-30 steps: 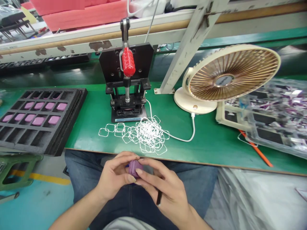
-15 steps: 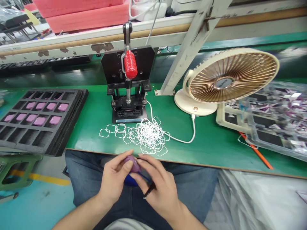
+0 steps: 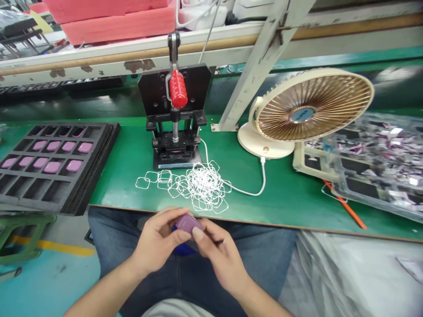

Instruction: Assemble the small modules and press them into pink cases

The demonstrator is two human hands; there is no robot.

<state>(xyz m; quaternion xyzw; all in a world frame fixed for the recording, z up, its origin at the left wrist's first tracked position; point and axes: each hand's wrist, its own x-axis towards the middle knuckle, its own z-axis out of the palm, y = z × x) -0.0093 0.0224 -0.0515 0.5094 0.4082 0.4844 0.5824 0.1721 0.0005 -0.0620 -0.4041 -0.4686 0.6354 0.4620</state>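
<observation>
A small purple squarish casing is held over my lap, just below the table's front edge. My left hand is closed on its left side, thumb in front and fingers behind. From the other side my right hand pinches it, the thumb pressed on its near face. Something blue shows below the casing, partly covered by the hands. On the table ahead lies a tangled heap of thin white square rings, with several loose ones spread to its left.
A black hand press with a red handle stands behind the rings. At left, a grey foam tray holds several purple pieces. On the right are a cream fan with its cable, an orange stick and clear plastic trays of parts.
The purple casing has turned so a flatter face shows. My right thumb has come onto it from beside it. The dark slim thing seen in my right hand no longer shows.
</observation>
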